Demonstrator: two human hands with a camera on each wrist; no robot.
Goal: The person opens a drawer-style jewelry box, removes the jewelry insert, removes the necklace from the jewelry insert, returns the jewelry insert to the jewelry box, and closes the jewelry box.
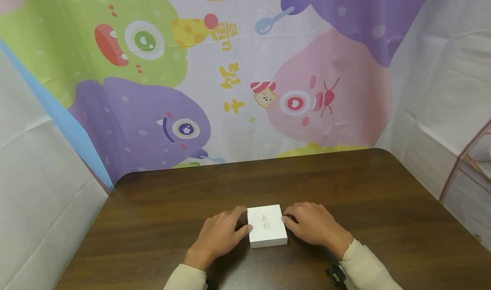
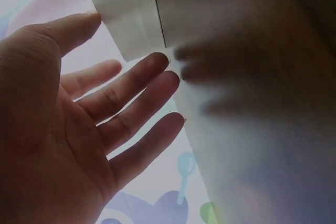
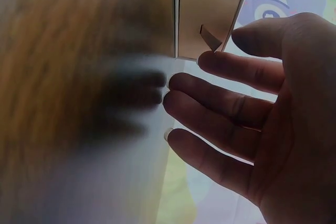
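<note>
A small white square box (image 1: 267,225) with faint gold lettering on its lid lies flat on the table between the two hands. At its left side is the left hand (image 1: 221,235), thumb tip right at the box edge, fingers loosely spread with their tips by the tabletop. The right hand (image 1: 315,222) is at the opposite side. In the right wrist view the box end shows a tan inner panel (image 3: 191,11) with a small ribbon-like pull tab (image 3: 210,39). The right index fingertip (image 3: 210,62) meets the tab's lower end, while the thumb stays apart from it.
The dark brown wooden table (image 1: 172,188) spreads out around the box. Behind it hangs a cloth backdrop (image 1: 238,141) with cartoon monsters, and pale cloth walls (image 1: 426,111) stand at the sides. A dark wrist device (image 1: 336,275) sits by the right sleeve (image 1: 364,266).
</note>
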